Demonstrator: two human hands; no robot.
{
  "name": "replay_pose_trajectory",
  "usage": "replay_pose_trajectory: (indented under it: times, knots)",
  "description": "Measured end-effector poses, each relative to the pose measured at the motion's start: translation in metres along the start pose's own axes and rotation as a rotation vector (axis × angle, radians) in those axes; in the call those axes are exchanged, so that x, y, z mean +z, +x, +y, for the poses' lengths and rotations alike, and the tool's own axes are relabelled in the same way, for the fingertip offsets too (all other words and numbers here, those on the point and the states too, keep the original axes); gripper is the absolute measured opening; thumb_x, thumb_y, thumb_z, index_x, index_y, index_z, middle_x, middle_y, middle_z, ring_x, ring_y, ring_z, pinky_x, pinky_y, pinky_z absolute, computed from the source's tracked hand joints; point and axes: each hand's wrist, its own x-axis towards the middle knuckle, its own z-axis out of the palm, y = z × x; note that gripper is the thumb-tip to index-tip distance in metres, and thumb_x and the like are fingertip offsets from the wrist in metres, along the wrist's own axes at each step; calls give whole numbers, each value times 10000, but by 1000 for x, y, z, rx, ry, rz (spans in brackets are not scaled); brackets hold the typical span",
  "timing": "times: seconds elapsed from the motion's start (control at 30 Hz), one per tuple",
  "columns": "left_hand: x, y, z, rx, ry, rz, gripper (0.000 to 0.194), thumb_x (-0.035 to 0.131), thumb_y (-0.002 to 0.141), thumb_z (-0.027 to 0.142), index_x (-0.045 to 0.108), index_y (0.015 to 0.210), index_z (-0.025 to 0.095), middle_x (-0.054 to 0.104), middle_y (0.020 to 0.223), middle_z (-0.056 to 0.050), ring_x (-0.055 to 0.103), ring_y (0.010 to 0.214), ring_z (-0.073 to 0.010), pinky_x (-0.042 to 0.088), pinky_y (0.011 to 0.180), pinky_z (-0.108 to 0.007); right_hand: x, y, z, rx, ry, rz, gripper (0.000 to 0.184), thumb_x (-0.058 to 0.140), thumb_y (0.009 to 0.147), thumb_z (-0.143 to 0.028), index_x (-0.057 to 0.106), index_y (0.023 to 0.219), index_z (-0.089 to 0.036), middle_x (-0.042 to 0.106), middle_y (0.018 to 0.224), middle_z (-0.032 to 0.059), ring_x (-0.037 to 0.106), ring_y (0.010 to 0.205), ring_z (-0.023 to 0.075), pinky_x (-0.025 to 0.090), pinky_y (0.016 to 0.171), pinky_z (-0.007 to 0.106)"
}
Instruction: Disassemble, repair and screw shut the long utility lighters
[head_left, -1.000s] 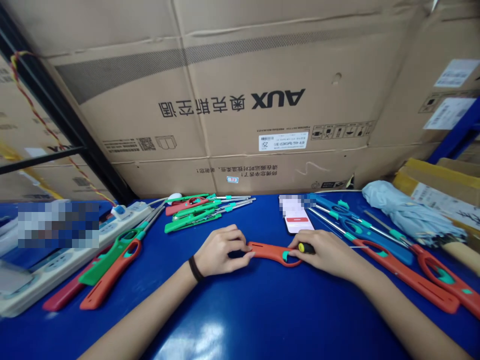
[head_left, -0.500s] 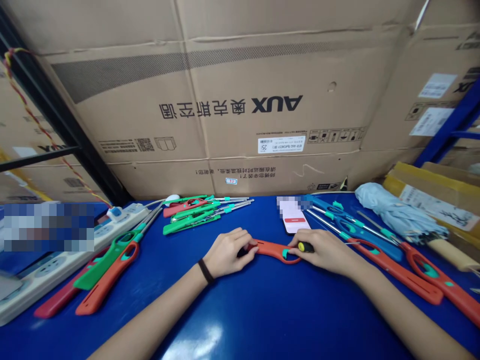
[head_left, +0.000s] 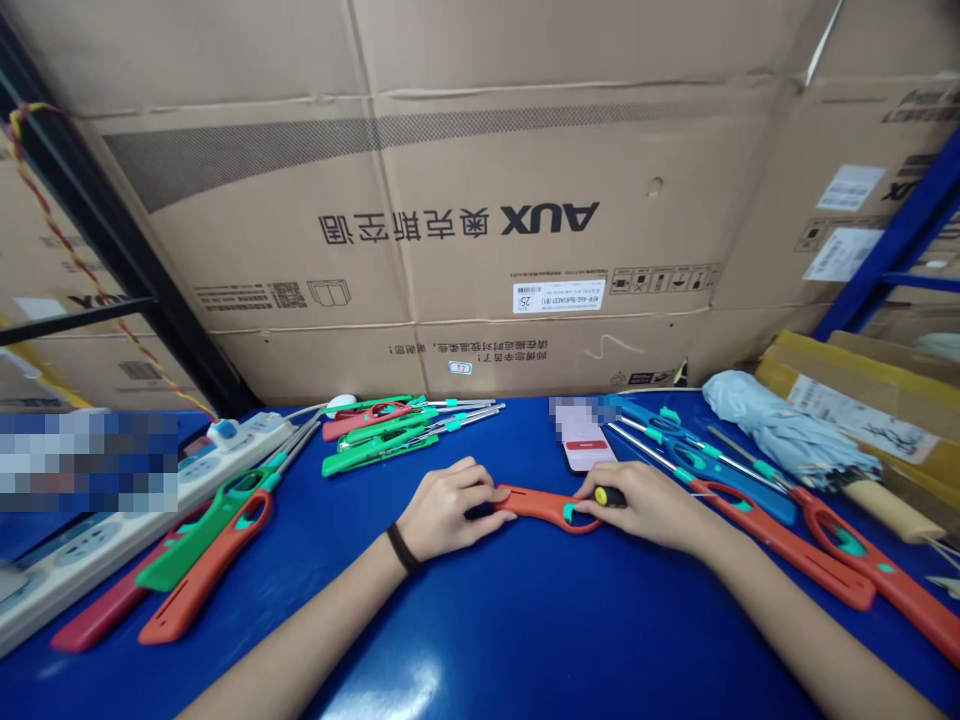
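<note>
An orange lighter body (head_left: 536,505) with a turquoise trigger lies level between my hands, low over the blue table. My left hand (head_left: 442,510) pinches its plain handle end between thumb and fingers. At the trigger end, my right hand (head_left: 645,505) is closed with its fingertips on the looped guard. That same hand also keeps a small screwdriver (head_left: 610,496) with a yellow-and-black handle tucked in it; a thin shaft pokes out past the knuckles. Whether a metal tube is fitted to this lighter is hidden by my right hand.
Green and red opened lighters (head_left: 382,430) lie at back left. Whole lighters (head_left: 206,565) rest by a white power strip (head_left: 97,540). A phone (head_left: 583,435), orange lighters (head_left: 787,545), blue lighters (head_left: 697,450) and a folded umbrella (head_left: 787,425) sit right. Behind stands a large carton (head_left: 465,140).
My left hand has shifted slightly left along the lighter's end, uncovering more of it. My right hand keeps its grip. The whole view has shifted a little.
</note>
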Motion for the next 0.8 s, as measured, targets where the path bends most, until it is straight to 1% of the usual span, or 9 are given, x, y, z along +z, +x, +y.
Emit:
replay_pose_trajectory:
  times: [0.1,0.17,0.3,0.33,0.43,0.53,0.6,0.73,0.8]
  knots:
    - [1,0,0,16,-12,6,196,621,864,345,692,875,162,650,794,-36,561,689,-137,473,628,-240,-1,-1,-3,-26,-6,41,168,577,869,-385,681,863,-253,715,868,9,655,796,196,460,725,283]
    - [1,1,0,23,-23,9,188,629,859,335,688,863,156,650,794,-39,560,686,-139,476,624,-242,-4,-1,-4,-36,-35,133,171,570,869,-398,649,856,-246,709,918,15,658,817,197,464,726,280]
    - [1,2,1,24,-60,4,169,645,847,323,686,855,160,649,795,-38,567,691,-139,484,628,-242,-16,6,1,177,-219,277,193,446,918,-386,562,873,-238,720,871,28,678,696,211,441,574,275]
    - [1,2,2,22,-71,-1,163,648,845,320,688,861,163,649,799,-38,570,696,-140,486,632,-243,-19,10,4,245,-277,255,191,404,931,-363,546,903,-238,725,841,29,685,691,224,430,556,278]
    - [1,2,2,11,-94,-18,150,646,844,309,693,889,173,648,810,-43,572,707,-148,486,638,-252,-25,29,17,251,-297,159,199,450,874,-239,483,1070,-236,734,962,37,702,787,241,433,586,281]
    - [1,2,4,13,-106,-40,157,635,850,305,699,932,188,644,814,-44,567,701,-151,477,623,-255,-25,48,30,253,-294,73,282,481,794,-141,469,1066,-212,726,1038,63,684,926,246,434,620,275]
    - [1,3,7,26,-109,-54,163,628,852,301,701,956,198,644,815,-42,566,693,-149,468,607,-251,-23,59,35,270,-296,50,282,482,782,-134,474,1058,-195,723,1034,88,687,901,254,429,612,280]
    - [0,4,14,64,-130,-72,264,663,807,384,701,973,182,639,793,-47,559,661,-156,461,581,-261,-25,70,38,288,-302,35,209,512,777,-164,520,985,-185,729,846,85,689,737,256,406,558,283]
    - [0,4,16,81,-156,-74,354,688,759,454,700,968,168,632,776,-50,555,646,-160,460,571,-269,-28,69,36,275,-293,53,191,528,773,-164,528,960,-201,725,880,70,685,782,250,420,587,280]
